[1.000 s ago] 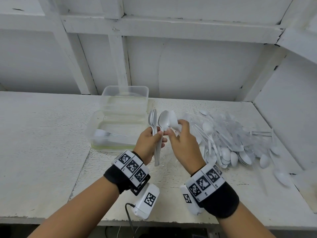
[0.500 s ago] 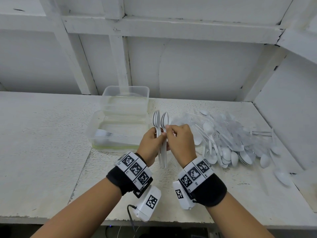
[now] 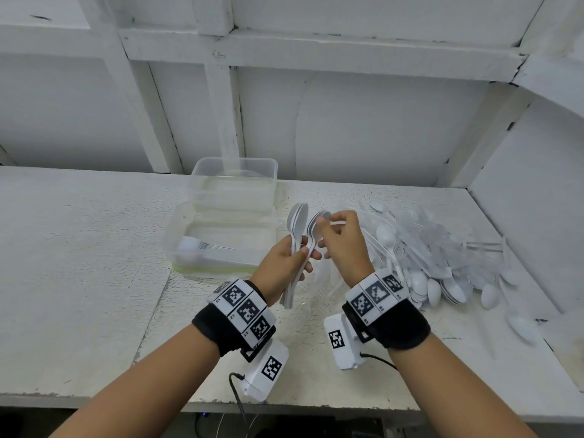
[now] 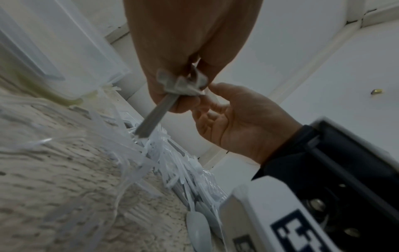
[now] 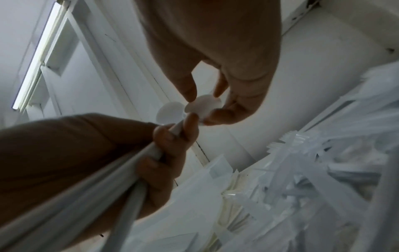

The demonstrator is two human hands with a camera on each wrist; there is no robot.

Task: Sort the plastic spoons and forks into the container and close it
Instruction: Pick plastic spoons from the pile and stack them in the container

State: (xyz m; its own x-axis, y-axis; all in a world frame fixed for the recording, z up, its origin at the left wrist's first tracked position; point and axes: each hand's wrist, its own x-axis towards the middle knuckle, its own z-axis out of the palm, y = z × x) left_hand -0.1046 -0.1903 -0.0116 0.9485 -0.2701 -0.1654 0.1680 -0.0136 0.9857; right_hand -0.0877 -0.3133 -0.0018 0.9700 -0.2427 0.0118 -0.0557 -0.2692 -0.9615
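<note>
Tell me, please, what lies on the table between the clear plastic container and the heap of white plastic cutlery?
In the head view, nothing on the tabletop itself; above it both hands, left hand and right hand, hold white plastic spoons.

White desk (image 3: 79, 248), paint rough and pitted, set against a white panelled wall. Clear plastic container (image 3: 221, 245) stands open toward the back, its lid tilted up behind it; a few white utensils lie inside. Right of the container, a loose heap of white plastic spoons and forks (image 3: 442, 260); stray spoons trail further right.
</note>
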